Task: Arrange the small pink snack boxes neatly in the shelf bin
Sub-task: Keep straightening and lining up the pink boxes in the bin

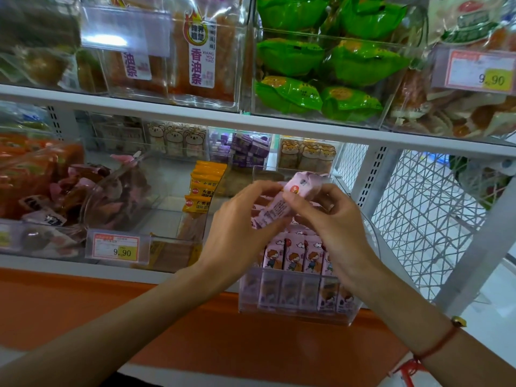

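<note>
Above the clear shelf bin [296, 317] at the shelf's front edge, I see both hands holding one pink snack box [282, 201] tilted between them: my left hand [240, 227] pinches its lower end, my right hand [332, 219] curls round its upper end. Below them, a row of pink boxes [293, 256] stands upright in the bin, beside the yellow packets [202, 188] to the left.

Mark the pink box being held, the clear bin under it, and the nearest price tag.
pink box [275, 209]: head view, printed side face.
clear bin [296, 311]: head view, front wall.
price tag [116, 248]: head view, label centre.
</note>
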Demonstrator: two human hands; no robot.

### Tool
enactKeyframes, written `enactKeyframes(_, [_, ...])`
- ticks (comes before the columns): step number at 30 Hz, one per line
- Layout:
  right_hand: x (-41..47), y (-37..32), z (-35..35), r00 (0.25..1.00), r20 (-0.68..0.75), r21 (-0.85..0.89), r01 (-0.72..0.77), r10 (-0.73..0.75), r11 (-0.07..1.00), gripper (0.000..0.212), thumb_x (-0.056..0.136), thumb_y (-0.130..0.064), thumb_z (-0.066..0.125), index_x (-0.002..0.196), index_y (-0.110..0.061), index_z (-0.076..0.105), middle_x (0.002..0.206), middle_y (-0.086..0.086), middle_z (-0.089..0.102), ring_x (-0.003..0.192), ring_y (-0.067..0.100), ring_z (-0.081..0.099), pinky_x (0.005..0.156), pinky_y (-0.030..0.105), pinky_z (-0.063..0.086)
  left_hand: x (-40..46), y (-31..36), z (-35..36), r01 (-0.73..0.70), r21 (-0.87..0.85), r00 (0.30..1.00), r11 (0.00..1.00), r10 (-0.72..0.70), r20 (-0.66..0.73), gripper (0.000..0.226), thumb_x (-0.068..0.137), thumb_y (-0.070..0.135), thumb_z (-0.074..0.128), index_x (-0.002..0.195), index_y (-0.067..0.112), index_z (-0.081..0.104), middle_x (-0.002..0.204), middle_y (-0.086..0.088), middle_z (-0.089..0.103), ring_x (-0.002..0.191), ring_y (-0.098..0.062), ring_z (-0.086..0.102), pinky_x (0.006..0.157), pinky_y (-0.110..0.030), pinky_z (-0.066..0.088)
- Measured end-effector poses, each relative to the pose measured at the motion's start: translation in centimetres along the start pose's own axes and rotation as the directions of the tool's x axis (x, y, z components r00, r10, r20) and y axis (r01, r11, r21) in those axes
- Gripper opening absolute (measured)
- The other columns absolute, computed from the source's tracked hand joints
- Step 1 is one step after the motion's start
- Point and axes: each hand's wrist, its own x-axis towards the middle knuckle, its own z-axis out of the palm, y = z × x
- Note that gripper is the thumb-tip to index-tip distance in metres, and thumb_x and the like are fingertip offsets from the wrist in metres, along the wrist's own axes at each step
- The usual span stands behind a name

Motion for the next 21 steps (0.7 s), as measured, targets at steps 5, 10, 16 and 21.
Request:
enactKeyframes(5, [0.3, -0.6, -0.6, 0.995, 0.081, 0.054, -0.065, 0.061, 0.996, 0.039, 0.073, -0.040, 0.068, 0.108, -0.022, 0.067, 0.097, -0.003, 0.073, 0.083, 0.008, 0.069, 0.066, 0.020, 0.051, 0.6, 0.6, -0.4, 0.220, -0.315, 0.970, 0.923, -0.173, 0.170, 0.021, 0.084, 0.031, 0.065, 0.102, 0.041, 0.061, 0.091, 0.025, 0.071, 0.088, 0.003, 0.067, 0.066, -0.010, 0.052])
enactKeyframes(10, [0.4, -0.4, -0.8, 0.988, 0.079, 0.083, -0.136, 0.129, 0.987, 0.029, 0.081, -0.031, 0.068, 0.105, -0.015, 0.069, 0.085, 0.002, 0.074, 0.073, 0.012, 0.069, 0.057, 0.018, 0.051, 0.6, 0.3, -0.3, 0.432, -0.457, 0.893, 0.778, -0.296, 0.339, 0.038, 0.077, 0.043, 0.059, 0.109, 0.024, 0.067, 0.094, 0.006, 0.075, 0.089, -0.008, 0.071, 0.070, -0.018, 0.056])
enactKeyframes(16, [0.6, -0.7, -1.0, 0.986, 0.166, 0.068, 0.002, -0.013, 0.998, 0.038, 0.087, -0.016, 0.064, 0.121, -0.031, 0.058, 0.108, -0.005, 0.069, 0.101, 0.010, 0.066, 0.077, 0.025, 0.055, 0.7, 0.2, -0.5, 0.292, -0.363, 0.946, 0.885, -0.212, 0.243, 0.030, 0.089, 0.019, 0.061, 0.106, 0.044, 0.058, 0.102, 0.022, 0.069, 0.100, 0.004, 0.064, 0.084, -0.013, 0.052])
enactKeyframes(21, [0.0, -0.9, -0.9, 0.945, 0.225, -0.021, 0.247, -0.236, 0.969, 0.041, 0.081, -0.003, 0.070, 0.110, -0.031, 0.064, 0.107, -0.004, 0.069, 0.108, 0.009, 0.062, 0.092, 0.027, 0.052, 0.9, 0.3, -1.3, 0.151, -0.303, 0.984, 0.941, -0.114, 0.137, 0.038, 0.086, 0.007, 0.065, 0.119, 0.023, 0.059, 0.117, 0.012, 0.066, 0.112, -0.003, 0.060, 0.101, -0.029, 0.047])
